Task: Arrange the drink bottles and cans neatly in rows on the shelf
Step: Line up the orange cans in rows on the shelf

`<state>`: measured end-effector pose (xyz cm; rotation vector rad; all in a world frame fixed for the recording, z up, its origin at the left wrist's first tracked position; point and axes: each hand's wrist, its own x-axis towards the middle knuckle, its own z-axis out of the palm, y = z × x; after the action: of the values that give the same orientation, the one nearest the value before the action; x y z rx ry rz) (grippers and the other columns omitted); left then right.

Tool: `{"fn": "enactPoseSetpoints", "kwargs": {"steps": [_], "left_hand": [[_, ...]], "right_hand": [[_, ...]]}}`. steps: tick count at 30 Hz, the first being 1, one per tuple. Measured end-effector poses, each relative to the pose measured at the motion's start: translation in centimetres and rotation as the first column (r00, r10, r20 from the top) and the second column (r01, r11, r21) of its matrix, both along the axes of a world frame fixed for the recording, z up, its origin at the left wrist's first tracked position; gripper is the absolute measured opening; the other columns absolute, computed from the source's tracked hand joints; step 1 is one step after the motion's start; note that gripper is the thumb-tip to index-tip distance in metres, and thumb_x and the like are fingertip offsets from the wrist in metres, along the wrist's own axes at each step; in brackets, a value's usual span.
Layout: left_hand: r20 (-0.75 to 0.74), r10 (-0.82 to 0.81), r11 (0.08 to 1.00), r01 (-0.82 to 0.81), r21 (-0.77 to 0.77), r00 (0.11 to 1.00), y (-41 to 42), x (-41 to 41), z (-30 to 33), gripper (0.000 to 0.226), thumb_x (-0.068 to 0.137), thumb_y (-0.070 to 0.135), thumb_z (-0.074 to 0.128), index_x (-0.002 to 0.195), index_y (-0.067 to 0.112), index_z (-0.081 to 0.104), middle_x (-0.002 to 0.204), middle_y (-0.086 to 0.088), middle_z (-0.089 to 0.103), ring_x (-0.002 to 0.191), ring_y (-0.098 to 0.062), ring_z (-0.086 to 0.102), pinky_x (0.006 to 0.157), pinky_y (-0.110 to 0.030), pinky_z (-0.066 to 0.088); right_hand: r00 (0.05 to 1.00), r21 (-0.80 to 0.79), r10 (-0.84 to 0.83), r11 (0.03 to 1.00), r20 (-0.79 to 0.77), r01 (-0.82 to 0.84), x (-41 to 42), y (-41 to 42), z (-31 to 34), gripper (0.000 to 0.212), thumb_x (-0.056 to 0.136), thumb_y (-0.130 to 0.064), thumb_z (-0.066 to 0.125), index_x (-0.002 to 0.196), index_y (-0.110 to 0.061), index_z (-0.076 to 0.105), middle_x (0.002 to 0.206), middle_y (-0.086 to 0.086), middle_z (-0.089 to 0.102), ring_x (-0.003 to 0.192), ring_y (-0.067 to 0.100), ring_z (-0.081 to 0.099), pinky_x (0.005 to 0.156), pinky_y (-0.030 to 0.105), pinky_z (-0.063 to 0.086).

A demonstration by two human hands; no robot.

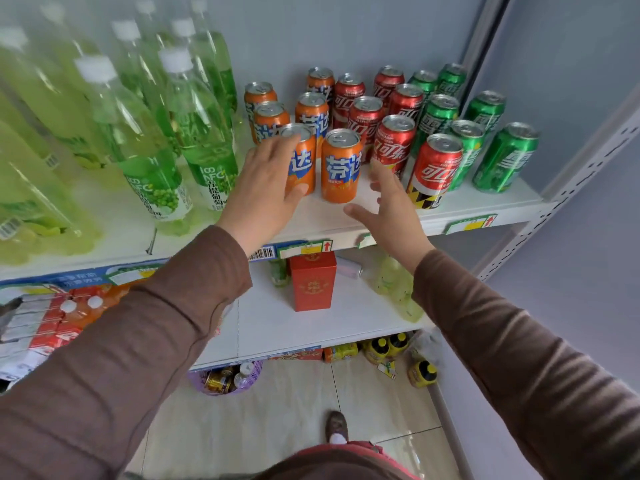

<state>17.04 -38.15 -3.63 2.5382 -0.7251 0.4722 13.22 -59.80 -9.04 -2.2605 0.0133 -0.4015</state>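
Observation:
Orange cans, red cans and green cans stand in rows on the white top shelf. Tall green bottles fill the shelf's left part. My left hand is around the front-left orange can, fingers over its left side and rim, thumb near its base. My right hand hovers open just in front of the shelf edge, right of the front orange can and below a red can, touching nothing.
A red box and pale bottles sit on the lower shelf. Orange bottles and cartons lie at lower left. Yellow bottles and a purple basket are on the floor. A white upright bounds the shelf's right end.

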Motion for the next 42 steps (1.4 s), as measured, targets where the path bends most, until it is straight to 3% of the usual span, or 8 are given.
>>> {"fn": "enactPoseSetpoints", "kwargs": {"steps": [4,9,14,18,25,30,36,42], "left_hand": [[-0.034,0.049,0.999,-0.049,0.003,0.998,-1.2,2.9,1.0,0.069,0.096,0.027,0.061,0.154,0.008,0.029,0.155,-0.015,0.036,0.143,-0.032,0.033,0.119,-0.039,0.024],[-0.109,0.092,0.996,-0.089,0.025,0.990,-2.2,4.8,1.0,0.068,0.099,0.033,0.055,0.156,0.010,0.025,0.159,-0.014,0.029,0.146,-0.033,0.028,0.118,-0.039,0.021],[-0.157,0.124,0.992,-0.126,-0.003,0.980,-2.4,5.9,1.4,0.062,0.100,0.037,0.054,0.152,0.011,0.032,0.155,-0.015,0.036,0.141,-0.033,0.036,0.113,-0.039,0.028],[-0.241,0.107,0.994,-0.109,0.003,0.965,-2.2,6.9,1.6,0.056,0.099,0.040,0.055,0.144,0.010,0.041,0.148,-0.015,0.045,0.135,-0.029,0.045,0.105,-0.033,0.035],[-0.378,0.045,0.996,-0.071,-0.055,0.925,-1.8,8.2,1.6,0.046,0.097,0.037,0.061,0.131,0.011,0.046,0.120,-0.001,0.056,0.104,-0.013,0.053,0.079,-0.025,0.036],[-0.434,0.020,0.987,-0.087,-0.135,0.901,-1.4,8.7,1.8,0.049,0.091,0.039,0.069,0.122,0.009,0.046,0.115,-0.005,0.060,0.103,-0.019,0.059,0.084,-0.035,0.047],[-0.471,0.020,0.982,-0.106,-0.158,0.882,-1.7,8.3,2.4,0.048,0.092,0.045,0.066,0.118,0.010,0.048,0.112,-0.003,0.059,0.097,-0.016,0.058,0.075,-0.031,0.044],[-0.555,-0.025,0.941,-0.168,-0.294,0.832,-1.6,7.3,4.5,0.076,0.069,0.073,0.059,0.110,0.010,0.054,0.112,-0.012,0.066,0.108,-0.028,0.065,0.097,-0.054,0.050]], "right_hand": [[0.999,0.087,0.035,0.996,-0.014,-0.034,3.0,-0.3,-0.3,0.097,0.083,-0.027,0.084,0.160,-0.013,0.025,0.157,0.007,0.043,0.143,0.021,0.042,0.118,0.040,0.037],[0.994,0.146,0.097,0.985,-0.046,-0.089,5.3,-0.9,-0.7,0.101,0.077,-0.029,0.089,0.157,-0.015,0.029,0.153,0.001,0.048,0.139,0.017,0.046,0.116,0.038,0.039],[0.987,0.198,0.145,0.972,-0.073,-0.128,6.0,-0.9,-0.4,0.091,0.076,-0.023,0.090,0.149,-0.014,0.037,0.135,-0.004,0.058,0.122,0.009,0.054,0.095,0.012,0.042],[0.981,0.212,0.172,0.966,-0.094,-0.149,6.7,-0.9,-0.8,0.082,0.074,-0.021,0.092,0.140,-0.015,0.044,0.129,-0.004,0.063,0.116,0.012,0.060,0.104,0.034,0.051],[0.973,0.174,0.170,0.974,-0.154,-0.143,8.0,-1.2,-1.8,0.086,0.071,-0.030,0.093,0.141,-0.017,0.044,0.136,0.002,0.064,0.125,0.020,0.061,0.108,0.047,0.049],[0.971,0.223,0.188,0.963,-0.148,-0.153,8.3,-1.4,-2.1,0.084,0.070,-0.030,0.093,0.140,-0.017,0.048,0.133,-0.001,0.065,0.121,0.016,0.063,0.107,0.044,0.051],[0.962,0.392,0.212,0.911,-0.175,-0.129,8.4,-1.8,-1.4,0.074,0.067,-0.030,0.095,0.130,-0.020,0.057,0.121,-0.005,0.073,0.109,0.012,0.070,0.102,0.041,0.056],[0.933,0.541,0.285,0.831,-0.220,-0.126,8.3,-2.2,-0.2,0.065,0.072,-0.033,0.091,0.128,-0.019,0.063,0.117,0.000,0.077,0.110,0.019,0.072,0.106,0.044,0.053]]}}
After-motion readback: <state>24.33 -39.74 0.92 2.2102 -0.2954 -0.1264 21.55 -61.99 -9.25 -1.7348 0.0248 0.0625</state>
